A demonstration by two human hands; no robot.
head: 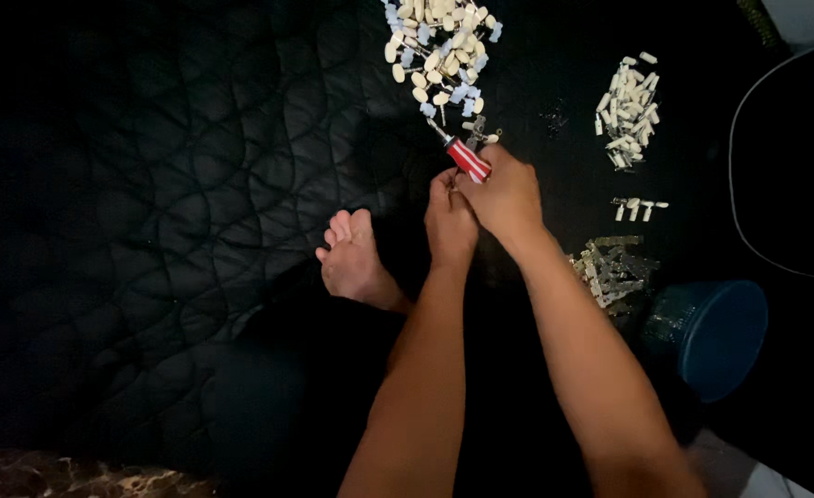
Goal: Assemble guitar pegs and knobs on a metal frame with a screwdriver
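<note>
While the left hand [450, 221] pinches something unseen, the right hand [507, 195] grips a screwdriver [462, 153] pointing up-left.

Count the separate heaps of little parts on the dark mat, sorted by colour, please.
Cream and pale-blue plastic pieces heap: 1
Cream plastic pieces heap: 1
Small cream row of pieces: 1
Grey metal parts heap: 1
Total: 4

Open quilted black mat [149, 184] from 7 to 11 o'clock of the hands: unobstructed. At 12 o'clock, pile of cream and pale-blue parts [439, 51] blocks passage. At 2 o'clock, smaller cream pile [628, 111]; narrow dark lane between the two piles. At 4 o'clock, metal pieces [614, 267] and blue tub [716, 337]. Bare foot [352, 258] close at 8 o'clock.
</note>
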